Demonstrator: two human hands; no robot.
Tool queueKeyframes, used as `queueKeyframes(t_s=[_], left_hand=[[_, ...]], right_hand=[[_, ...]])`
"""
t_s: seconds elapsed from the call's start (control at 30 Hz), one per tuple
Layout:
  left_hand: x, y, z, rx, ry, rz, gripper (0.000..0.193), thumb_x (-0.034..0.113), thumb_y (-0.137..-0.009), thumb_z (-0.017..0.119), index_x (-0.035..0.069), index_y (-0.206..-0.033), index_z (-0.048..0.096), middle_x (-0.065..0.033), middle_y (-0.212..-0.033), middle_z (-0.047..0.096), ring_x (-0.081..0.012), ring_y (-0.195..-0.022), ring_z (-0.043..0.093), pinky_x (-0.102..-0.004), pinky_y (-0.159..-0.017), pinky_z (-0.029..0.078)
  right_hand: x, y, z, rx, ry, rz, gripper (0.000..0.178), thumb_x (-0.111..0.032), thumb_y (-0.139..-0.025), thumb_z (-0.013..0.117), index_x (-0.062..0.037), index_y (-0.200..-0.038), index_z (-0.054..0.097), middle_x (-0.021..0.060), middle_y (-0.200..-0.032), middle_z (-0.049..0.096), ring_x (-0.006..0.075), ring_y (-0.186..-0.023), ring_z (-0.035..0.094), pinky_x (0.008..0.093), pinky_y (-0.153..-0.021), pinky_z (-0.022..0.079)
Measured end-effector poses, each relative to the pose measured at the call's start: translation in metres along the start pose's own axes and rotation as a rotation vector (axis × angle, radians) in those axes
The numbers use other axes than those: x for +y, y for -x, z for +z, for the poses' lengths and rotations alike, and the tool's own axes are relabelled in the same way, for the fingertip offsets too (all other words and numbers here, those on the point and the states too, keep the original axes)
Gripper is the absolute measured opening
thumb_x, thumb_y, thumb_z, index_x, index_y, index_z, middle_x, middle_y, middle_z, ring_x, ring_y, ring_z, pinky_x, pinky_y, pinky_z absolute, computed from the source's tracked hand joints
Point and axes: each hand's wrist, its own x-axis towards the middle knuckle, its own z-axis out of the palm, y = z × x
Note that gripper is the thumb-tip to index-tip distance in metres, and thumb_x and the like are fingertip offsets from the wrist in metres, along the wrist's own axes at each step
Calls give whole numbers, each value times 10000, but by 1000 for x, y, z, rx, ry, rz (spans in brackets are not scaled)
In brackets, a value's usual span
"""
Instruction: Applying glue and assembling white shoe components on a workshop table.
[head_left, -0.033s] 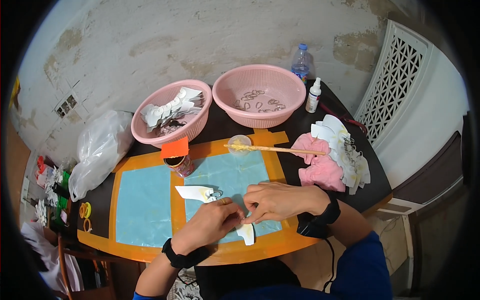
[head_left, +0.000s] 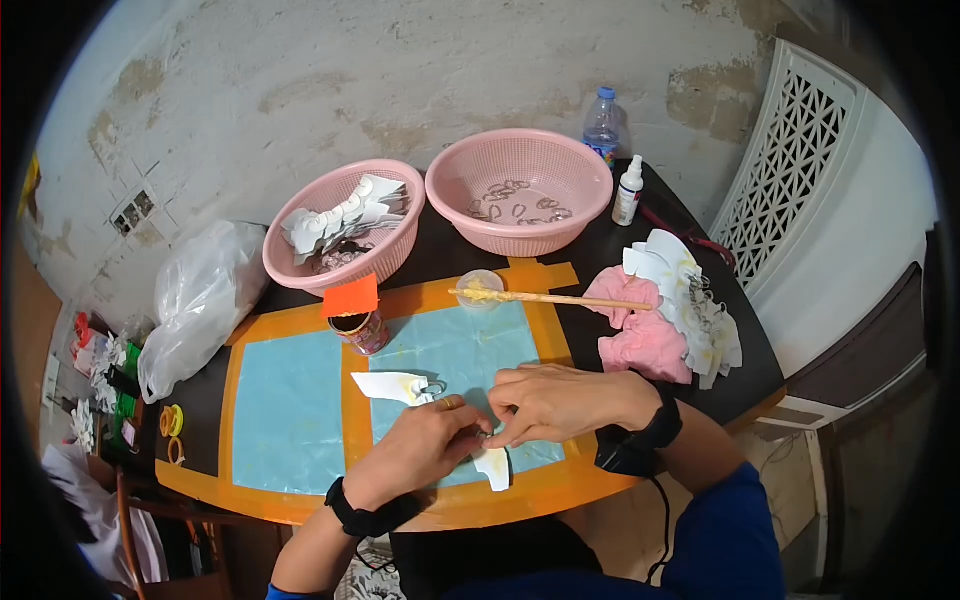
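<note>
My left hand (head_left: 428, 445) and my right hand (head_left: 550, 402) meet fingertip to fingertip over the blue sheet. Both are closed, pinching at the top of a white flat cut-out piece (head_left: 493, 468) whose lower part hangs out below the fingers. A bit of thin metal seems to show between the fingertips, too small to make out fully. Just beyond my left hand lies a second white cut-out (head_left: 390, 386), with a yellowish smear and a metal wire loop (head_left: 432, 389) at its right end.
Two pink basins stand at the back: one (head_left: 283, 235) holds white cut-outs, the other (head_left: 520, 235) wire loops. A tin (head_left: 368, 337) with an orange card, a stick (head_left: 560, 298) across a small tub (head_left: 480, 283), pink cloth (head_left: 645, 348) and a cut-out pile (head_left: 700, 320) surround the sheet.
</note>
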Motion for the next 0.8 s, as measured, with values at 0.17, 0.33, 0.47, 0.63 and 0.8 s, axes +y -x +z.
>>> queueKeyframes(t_s=[0.17, 0.33, 0.47, 0.63, 0.8], left_hand=[[-10, 2, 8, 41, -19, 148, 158, 39, -829, 712, 45, -987, 709, -120, -920, 639, -325, -817, 666, -383, -731, 538], [-11, 4, 3, -3, -24, 134, 142, 33, -838, 694, 34, -980, 693, -123, -922, 621, -340, -825, 647, -406, -728, 519], [-14, 2, 5, -12, 2, 165, 117, 40, -840, 684, 28, -956, 672, -125, -914, 613, -345, -825, 639, -410, -728, 515], [-16, 0, 5, -22, 41, 182, 99, 35, -834, 681, 25, -930, 657, -126, -898, 611, -350, -822, 636, -414, -724, 515], [-20, 3, 0, -27, 129, 136, 183, -39, -816, 699, 32, -983, 672, -108, -910, 631, -302, -822, 658, -362, -720, 525]], right_hand=[[1, 2, 0, -68, 69, 32, 262, -185, -887, 655, -293, -1112, 735, 41, -844, 502, 235, -873, 514, 363, -725, 414], [-3, 0, -2, -99, 65, 47, 258, -201, -915, 631, -313, -1125, 730, 34, -851, 502, 232, -871, 512, 358, -734, 409], [-3, 1, -3, -107, 68, 53, 267, -204, -916, 627, -323, -1133, 728, 29, -851, 505, 226, -875, 517, 356, -739, 411], [1, 3, -2, -94, 29, 67, 243, -201, -914, 626, -314, -1095, 744, 25, -845, 517, 224, -868, 526, 358, -741, 413], [5, 4, -3, -58, 33, 35, 219, -197, -906, 630, -300, -1054, 755, 33, -838, 520, 234, -862, 526, 365, -735, 416]])
